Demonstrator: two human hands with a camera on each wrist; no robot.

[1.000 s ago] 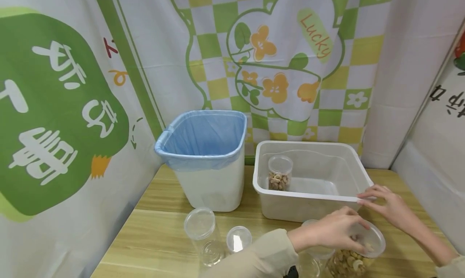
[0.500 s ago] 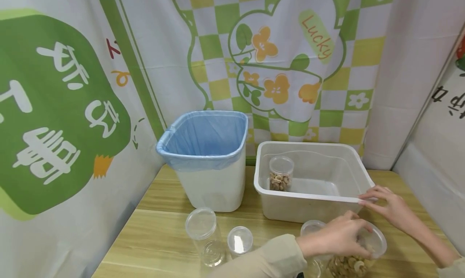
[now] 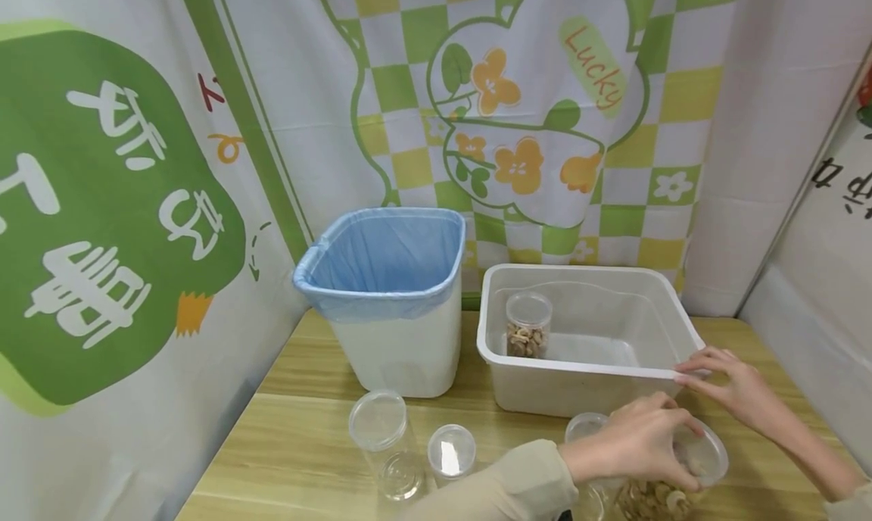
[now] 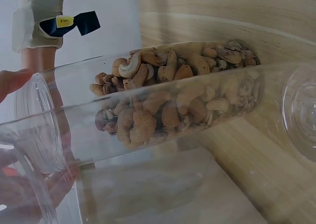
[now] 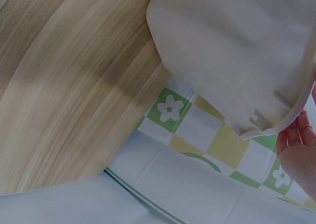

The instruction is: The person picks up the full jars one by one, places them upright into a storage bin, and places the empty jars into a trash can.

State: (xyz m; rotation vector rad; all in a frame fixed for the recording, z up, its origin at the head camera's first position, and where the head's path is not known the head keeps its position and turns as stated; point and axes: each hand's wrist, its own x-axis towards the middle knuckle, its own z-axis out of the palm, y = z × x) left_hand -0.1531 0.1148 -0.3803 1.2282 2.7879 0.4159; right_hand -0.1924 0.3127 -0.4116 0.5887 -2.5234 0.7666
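My left hand [image 3: 636,441] grips the top of a clear lidded jar [image 3: 654,500], thumb and fingers spread across its lid. Cashews and other nuts [image 4: 163,95] fill part of that jar, as the left wrist view shows. Beside it stands a clear jar [image 3: 587,426], partly hidden by my left hand. My right hand [image 3: 739,388] pinches the near right corner of a white plastic tub [image 3: 565,392]; in the right wrist view, fingers [image 5: 301,130] curl at the tub's rim. Inside the tub, at its left end, a smaller lidded jar of nuts [image 3: 527,332] stands upright.
A white bin [image 3: 402,354] with a blue liner stands left of the tub. Two clear lidded jars, one taller [image 3: 384,441] and one shorter [image 3: 452,453], stand in front of it on the wooden table [image 3: 272,438]. Printed fabric [image 3: 531,89] hangs behind.
My left hand and forearm have shifted slightly right, still on the jar's lid. My right hand keeps its hold on the tub's rim.
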